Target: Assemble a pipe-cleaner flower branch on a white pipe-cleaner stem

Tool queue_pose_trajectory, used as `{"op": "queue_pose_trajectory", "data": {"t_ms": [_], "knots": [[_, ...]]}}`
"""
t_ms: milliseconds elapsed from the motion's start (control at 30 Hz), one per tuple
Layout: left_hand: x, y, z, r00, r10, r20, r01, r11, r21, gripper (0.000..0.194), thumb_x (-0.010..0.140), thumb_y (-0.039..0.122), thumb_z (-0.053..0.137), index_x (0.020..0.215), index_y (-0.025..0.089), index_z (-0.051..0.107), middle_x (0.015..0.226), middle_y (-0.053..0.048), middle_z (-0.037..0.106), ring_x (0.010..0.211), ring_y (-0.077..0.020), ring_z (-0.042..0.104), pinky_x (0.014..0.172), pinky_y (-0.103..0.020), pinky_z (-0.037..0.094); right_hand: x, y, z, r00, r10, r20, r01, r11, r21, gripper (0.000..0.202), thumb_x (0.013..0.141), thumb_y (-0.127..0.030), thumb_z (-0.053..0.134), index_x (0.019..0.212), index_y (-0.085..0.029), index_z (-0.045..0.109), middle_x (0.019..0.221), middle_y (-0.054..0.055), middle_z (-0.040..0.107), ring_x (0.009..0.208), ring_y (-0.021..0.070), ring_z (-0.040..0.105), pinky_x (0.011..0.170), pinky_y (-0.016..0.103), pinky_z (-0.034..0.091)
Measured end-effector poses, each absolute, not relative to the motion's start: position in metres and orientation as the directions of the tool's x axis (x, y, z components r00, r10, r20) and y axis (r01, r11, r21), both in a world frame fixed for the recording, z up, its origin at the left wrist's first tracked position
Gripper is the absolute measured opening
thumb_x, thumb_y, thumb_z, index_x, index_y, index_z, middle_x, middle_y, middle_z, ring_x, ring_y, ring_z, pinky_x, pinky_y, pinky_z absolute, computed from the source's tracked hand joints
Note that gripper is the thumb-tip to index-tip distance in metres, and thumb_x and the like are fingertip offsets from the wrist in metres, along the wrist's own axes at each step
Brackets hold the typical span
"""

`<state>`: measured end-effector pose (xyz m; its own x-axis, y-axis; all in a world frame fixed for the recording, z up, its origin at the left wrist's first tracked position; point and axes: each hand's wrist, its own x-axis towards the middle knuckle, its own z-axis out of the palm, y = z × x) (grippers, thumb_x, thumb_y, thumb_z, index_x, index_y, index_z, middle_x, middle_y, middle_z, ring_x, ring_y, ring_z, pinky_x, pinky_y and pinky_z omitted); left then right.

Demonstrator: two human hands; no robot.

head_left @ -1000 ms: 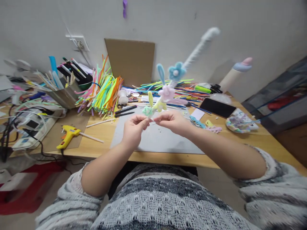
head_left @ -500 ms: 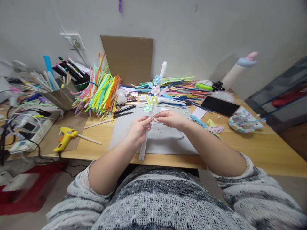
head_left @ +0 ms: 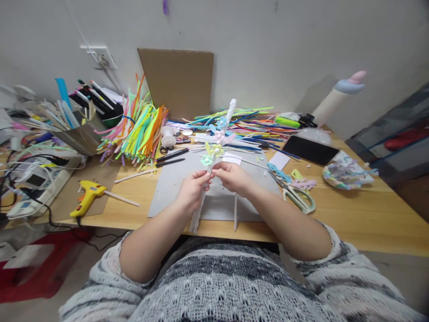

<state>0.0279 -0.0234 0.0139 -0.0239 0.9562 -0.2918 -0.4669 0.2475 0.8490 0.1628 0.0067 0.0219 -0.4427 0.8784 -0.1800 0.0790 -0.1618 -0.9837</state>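
My left hand (head_left: 193, 191) is closed around the lower part of a white fuzzy stick (head_left: 197, 218), which leans away from me above the grey mat (head_left: 167, 197). Pipe-cleaner flowers run up the stick: a mint one (head_left: 207, 160) just above my fingers, then a yellow one (head_left: 217, 150), a pink one (head_left: 220, 136) and a blue one (head_left: 222, 122). Right beside the left fingertips, my right hand (head_left: 234, 179) pinches a thin white pipe cleaner (head_left: 235, 214); its length hangs below that hand toward the mat's front edge. The pinched end is hidden by the fingers.
Scissors (head_left: 298, 199) lie to the right, near a phone (head_left: 311, 149). A yellow glue gun (head_left: 87, 197) rests at the left beside a power strip (head_left: 43, 192). Bundled pipe cleaners (head_left: 142, 134) and a cardboard sheet (head_left: 177, 82) stand at the back.
Both hands and the stick have come slightly down toward me. The white pipe cleaner's free length has swung from pointing right to hanging down. The scissors have come into view beside my right forearm.
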Motion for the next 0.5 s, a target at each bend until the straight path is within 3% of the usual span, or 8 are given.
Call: {"op": "queue_pose_trajectory", "data": {"t_ms": [200, 333, 400, 500], "knots": [[0.034, -0.024, 0.008, -0.057, 0.951, -0.305, -0.456, 0.247, 0.855, 0.026, 0.057, 0.016, 0.071, 0.074, 0.013, 0.052, 0.063, -0.001, 0.059, 0.055, -0.0078, 0.051, 0.048, -0.02, 0.032, 0.163, 0.011, 0.008, -0.424, 0.872, -0.243, 0.001, -0.268, -0.963, 0.028, 0.068, -0.04, 0.063, 0.077, -0.014, 0.059, 0.04, -0.008, 0.045, 0.027, 0.0009, 0.021, 0.03, 0.02, 0.008], [0.036, -0.026, 0.013, 0.024, 0.92, -0.392, -0.581, 0.332, 0.743, 0.013, 0.066, 0.01, 0.061, 0.077, 0.012, 0.054, 0.067, -0.002, 0.058, 0.059, -0.0086, 0.054, 0.046, -0.019, 0.035, 0.162, 0.012, 0.005, -0.43, 0.863, -0.265, -0.043, -0.313, -0.949, 0.028, 0.066, -0.038, 0.065, 0.079, -0.014, 0.061, 0.053, -0.004, 0.057, 0.027, 0.0001, 0.023, 0.028, 0.019, 0.008], [0.035, -0.026, 0.014, 0.105, 0.891, -0.441, -0.616, 0.407, 0.675, 0.006, 0.073, 0.013, 0.053, 0.076, 0.01, 0.057, 0.068, -0.004, 0.058, 0.057, -0.0091, 0.054, 0.047, -0.019, 0.039, 0.162, 0.011, 0.005, -0.421, 0.863, -0.279, -0.048, -0.328, -0.943, 0.028, 0.066, -0.038, 0.066, 0.08, -0.014, 0.061, 0.051, -0.004, 0.055, 0.026, 0.0001, 0.023, 0.028, 0.018, 0.009], [0.034, -0.027, 0.014, 0.157, 0.864, -0.479, -0.559, 0.478, 0.678, 0.015, 0.08, 0.018, 0.048, 0.079, 0.009, 0.06, 0.07, -0.007, 0.059, 0.055, -0.0094, 0.054, 0.048, -0.02, 0.044, 0.161, 0.01, 0.006, -0.414, 0.867, -0.278, -0.066, -0.334, -0.94, 0.027, 0.067, -0.037, 0.065, 0.079, -0.013, 0.061, 0.044, -0.006, 0.05, 0.026, 0.0003, 0.022, 0.029, 0.018, 0.008]]}}
